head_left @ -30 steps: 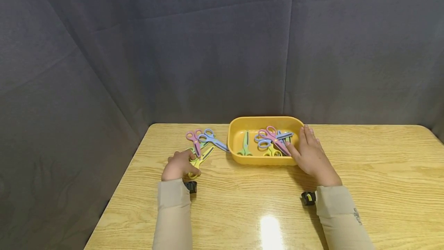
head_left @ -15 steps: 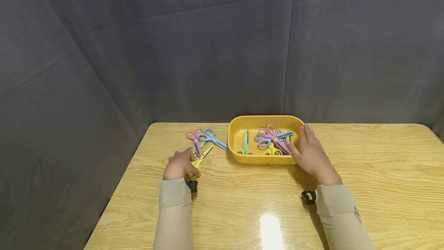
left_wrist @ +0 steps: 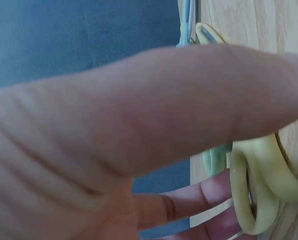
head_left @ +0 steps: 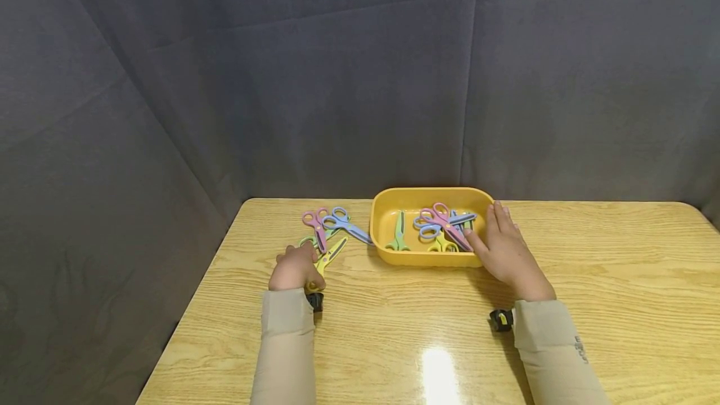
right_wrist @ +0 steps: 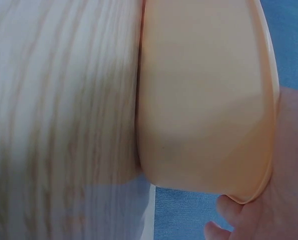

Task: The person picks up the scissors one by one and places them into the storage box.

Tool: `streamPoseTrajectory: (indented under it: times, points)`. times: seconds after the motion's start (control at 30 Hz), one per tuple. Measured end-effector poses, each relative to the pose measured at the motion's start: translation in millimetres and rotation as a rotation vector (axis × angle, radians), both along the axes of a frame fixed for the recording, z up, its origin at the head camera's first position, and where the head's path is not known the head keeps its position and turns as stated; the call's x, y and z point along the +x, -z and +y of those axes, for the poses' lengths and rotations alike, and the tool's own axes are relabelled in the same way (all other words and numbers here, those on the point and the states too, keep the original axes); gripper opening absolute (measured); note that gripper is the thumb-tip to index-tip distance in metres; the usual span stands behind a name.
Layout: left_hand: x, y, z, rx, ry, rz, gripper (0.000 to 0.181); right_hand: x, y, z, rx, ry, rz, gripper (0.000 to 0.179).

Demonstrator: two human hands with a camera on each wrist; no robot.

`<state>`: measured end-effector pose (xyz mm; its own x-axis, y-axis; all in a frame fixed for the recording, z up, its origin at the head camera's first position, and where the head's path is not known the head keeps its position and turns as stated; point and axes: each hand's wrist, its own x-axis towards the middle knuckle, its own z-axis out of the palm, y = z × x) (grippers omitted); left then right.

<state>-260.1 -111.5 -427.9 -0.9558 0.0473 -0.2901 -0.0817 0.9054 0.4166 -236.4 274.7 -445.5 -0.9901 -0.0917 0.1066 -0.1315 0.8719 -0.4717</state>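
Yellow scissors are grasped near the handles in a person's left hand, with thumb and fingers set on either side, on a wood-grain surface. In the left wrist view, the handles are partly hidden behind the thumb. Seen from the head camera, with twelve o'clock at the far edge, the blades are pointed toward one o'clock. Just past that hand, pink scissors, turned to six o'clock, and blue scissors, turned to four, are heaped with green scissors, partly covered. The heap is set at nine o'clock from a yellow tray; the blue tips are brought up to its wall, though contact cannot be made out. The tray's three o'clock end is touched by the right hand, its fingers released and laid straight along the outside, the thumb brought over the near corner.

Inside the tray, a green pair is laid toward nine o'clock. Toward three, a pink pair is piled across a blue pair, and a yellow pair is partly covered beneath. Beige sleeves are worn, and the surface is backed by a dark grey curtain.
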Motion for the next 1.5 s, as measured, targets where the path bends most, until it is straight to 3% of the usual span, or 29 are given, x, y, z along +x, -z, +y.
streamPoseTrajectory:
  times: [0.2, 0.43, 0.57, 0.87, 1.17, 1.5]
  points:
    - [-1.7, 2.6, 2.9, -0.03, 0.002, -0.009, 0.047, 0.6, 1.1, 0.1, 0.006, 0.001, 0.013, 0.089]
    - [-2.4, 0.7, 7.6, -0.115, 0.082, -0.028, 0.052, 2.1, 0.1, -1.8, 0.042, 0.009, 0.014, 0.088]
    - [-0.9, -3.6, 10.2, -0.134, 0.12, -0.03, 0.03, 2.5, -1.5, -2.8, 0.05, 0.014, 0.017, 0.086]
    - [2.4, -8.2, 12.8, -0.113, 0.149, -0.019, 0.02, 2.9, -3.0, -4.1, 0.049, 0.011, 0.018, 0.084]
    - [1.5, -7.6, 14.5, -0.068, 0.121, -0.052, 0.051, 3.7, -0.6, -2.3, 0.065, 0.018, 0.012, 0.086]
    - [0.7, -10.5, 15.6, -0.029, 0.15, -0.02, 0.029, 2.5, -0.5, -2.8, 0.065, 0.02, 0.011, 0.087]
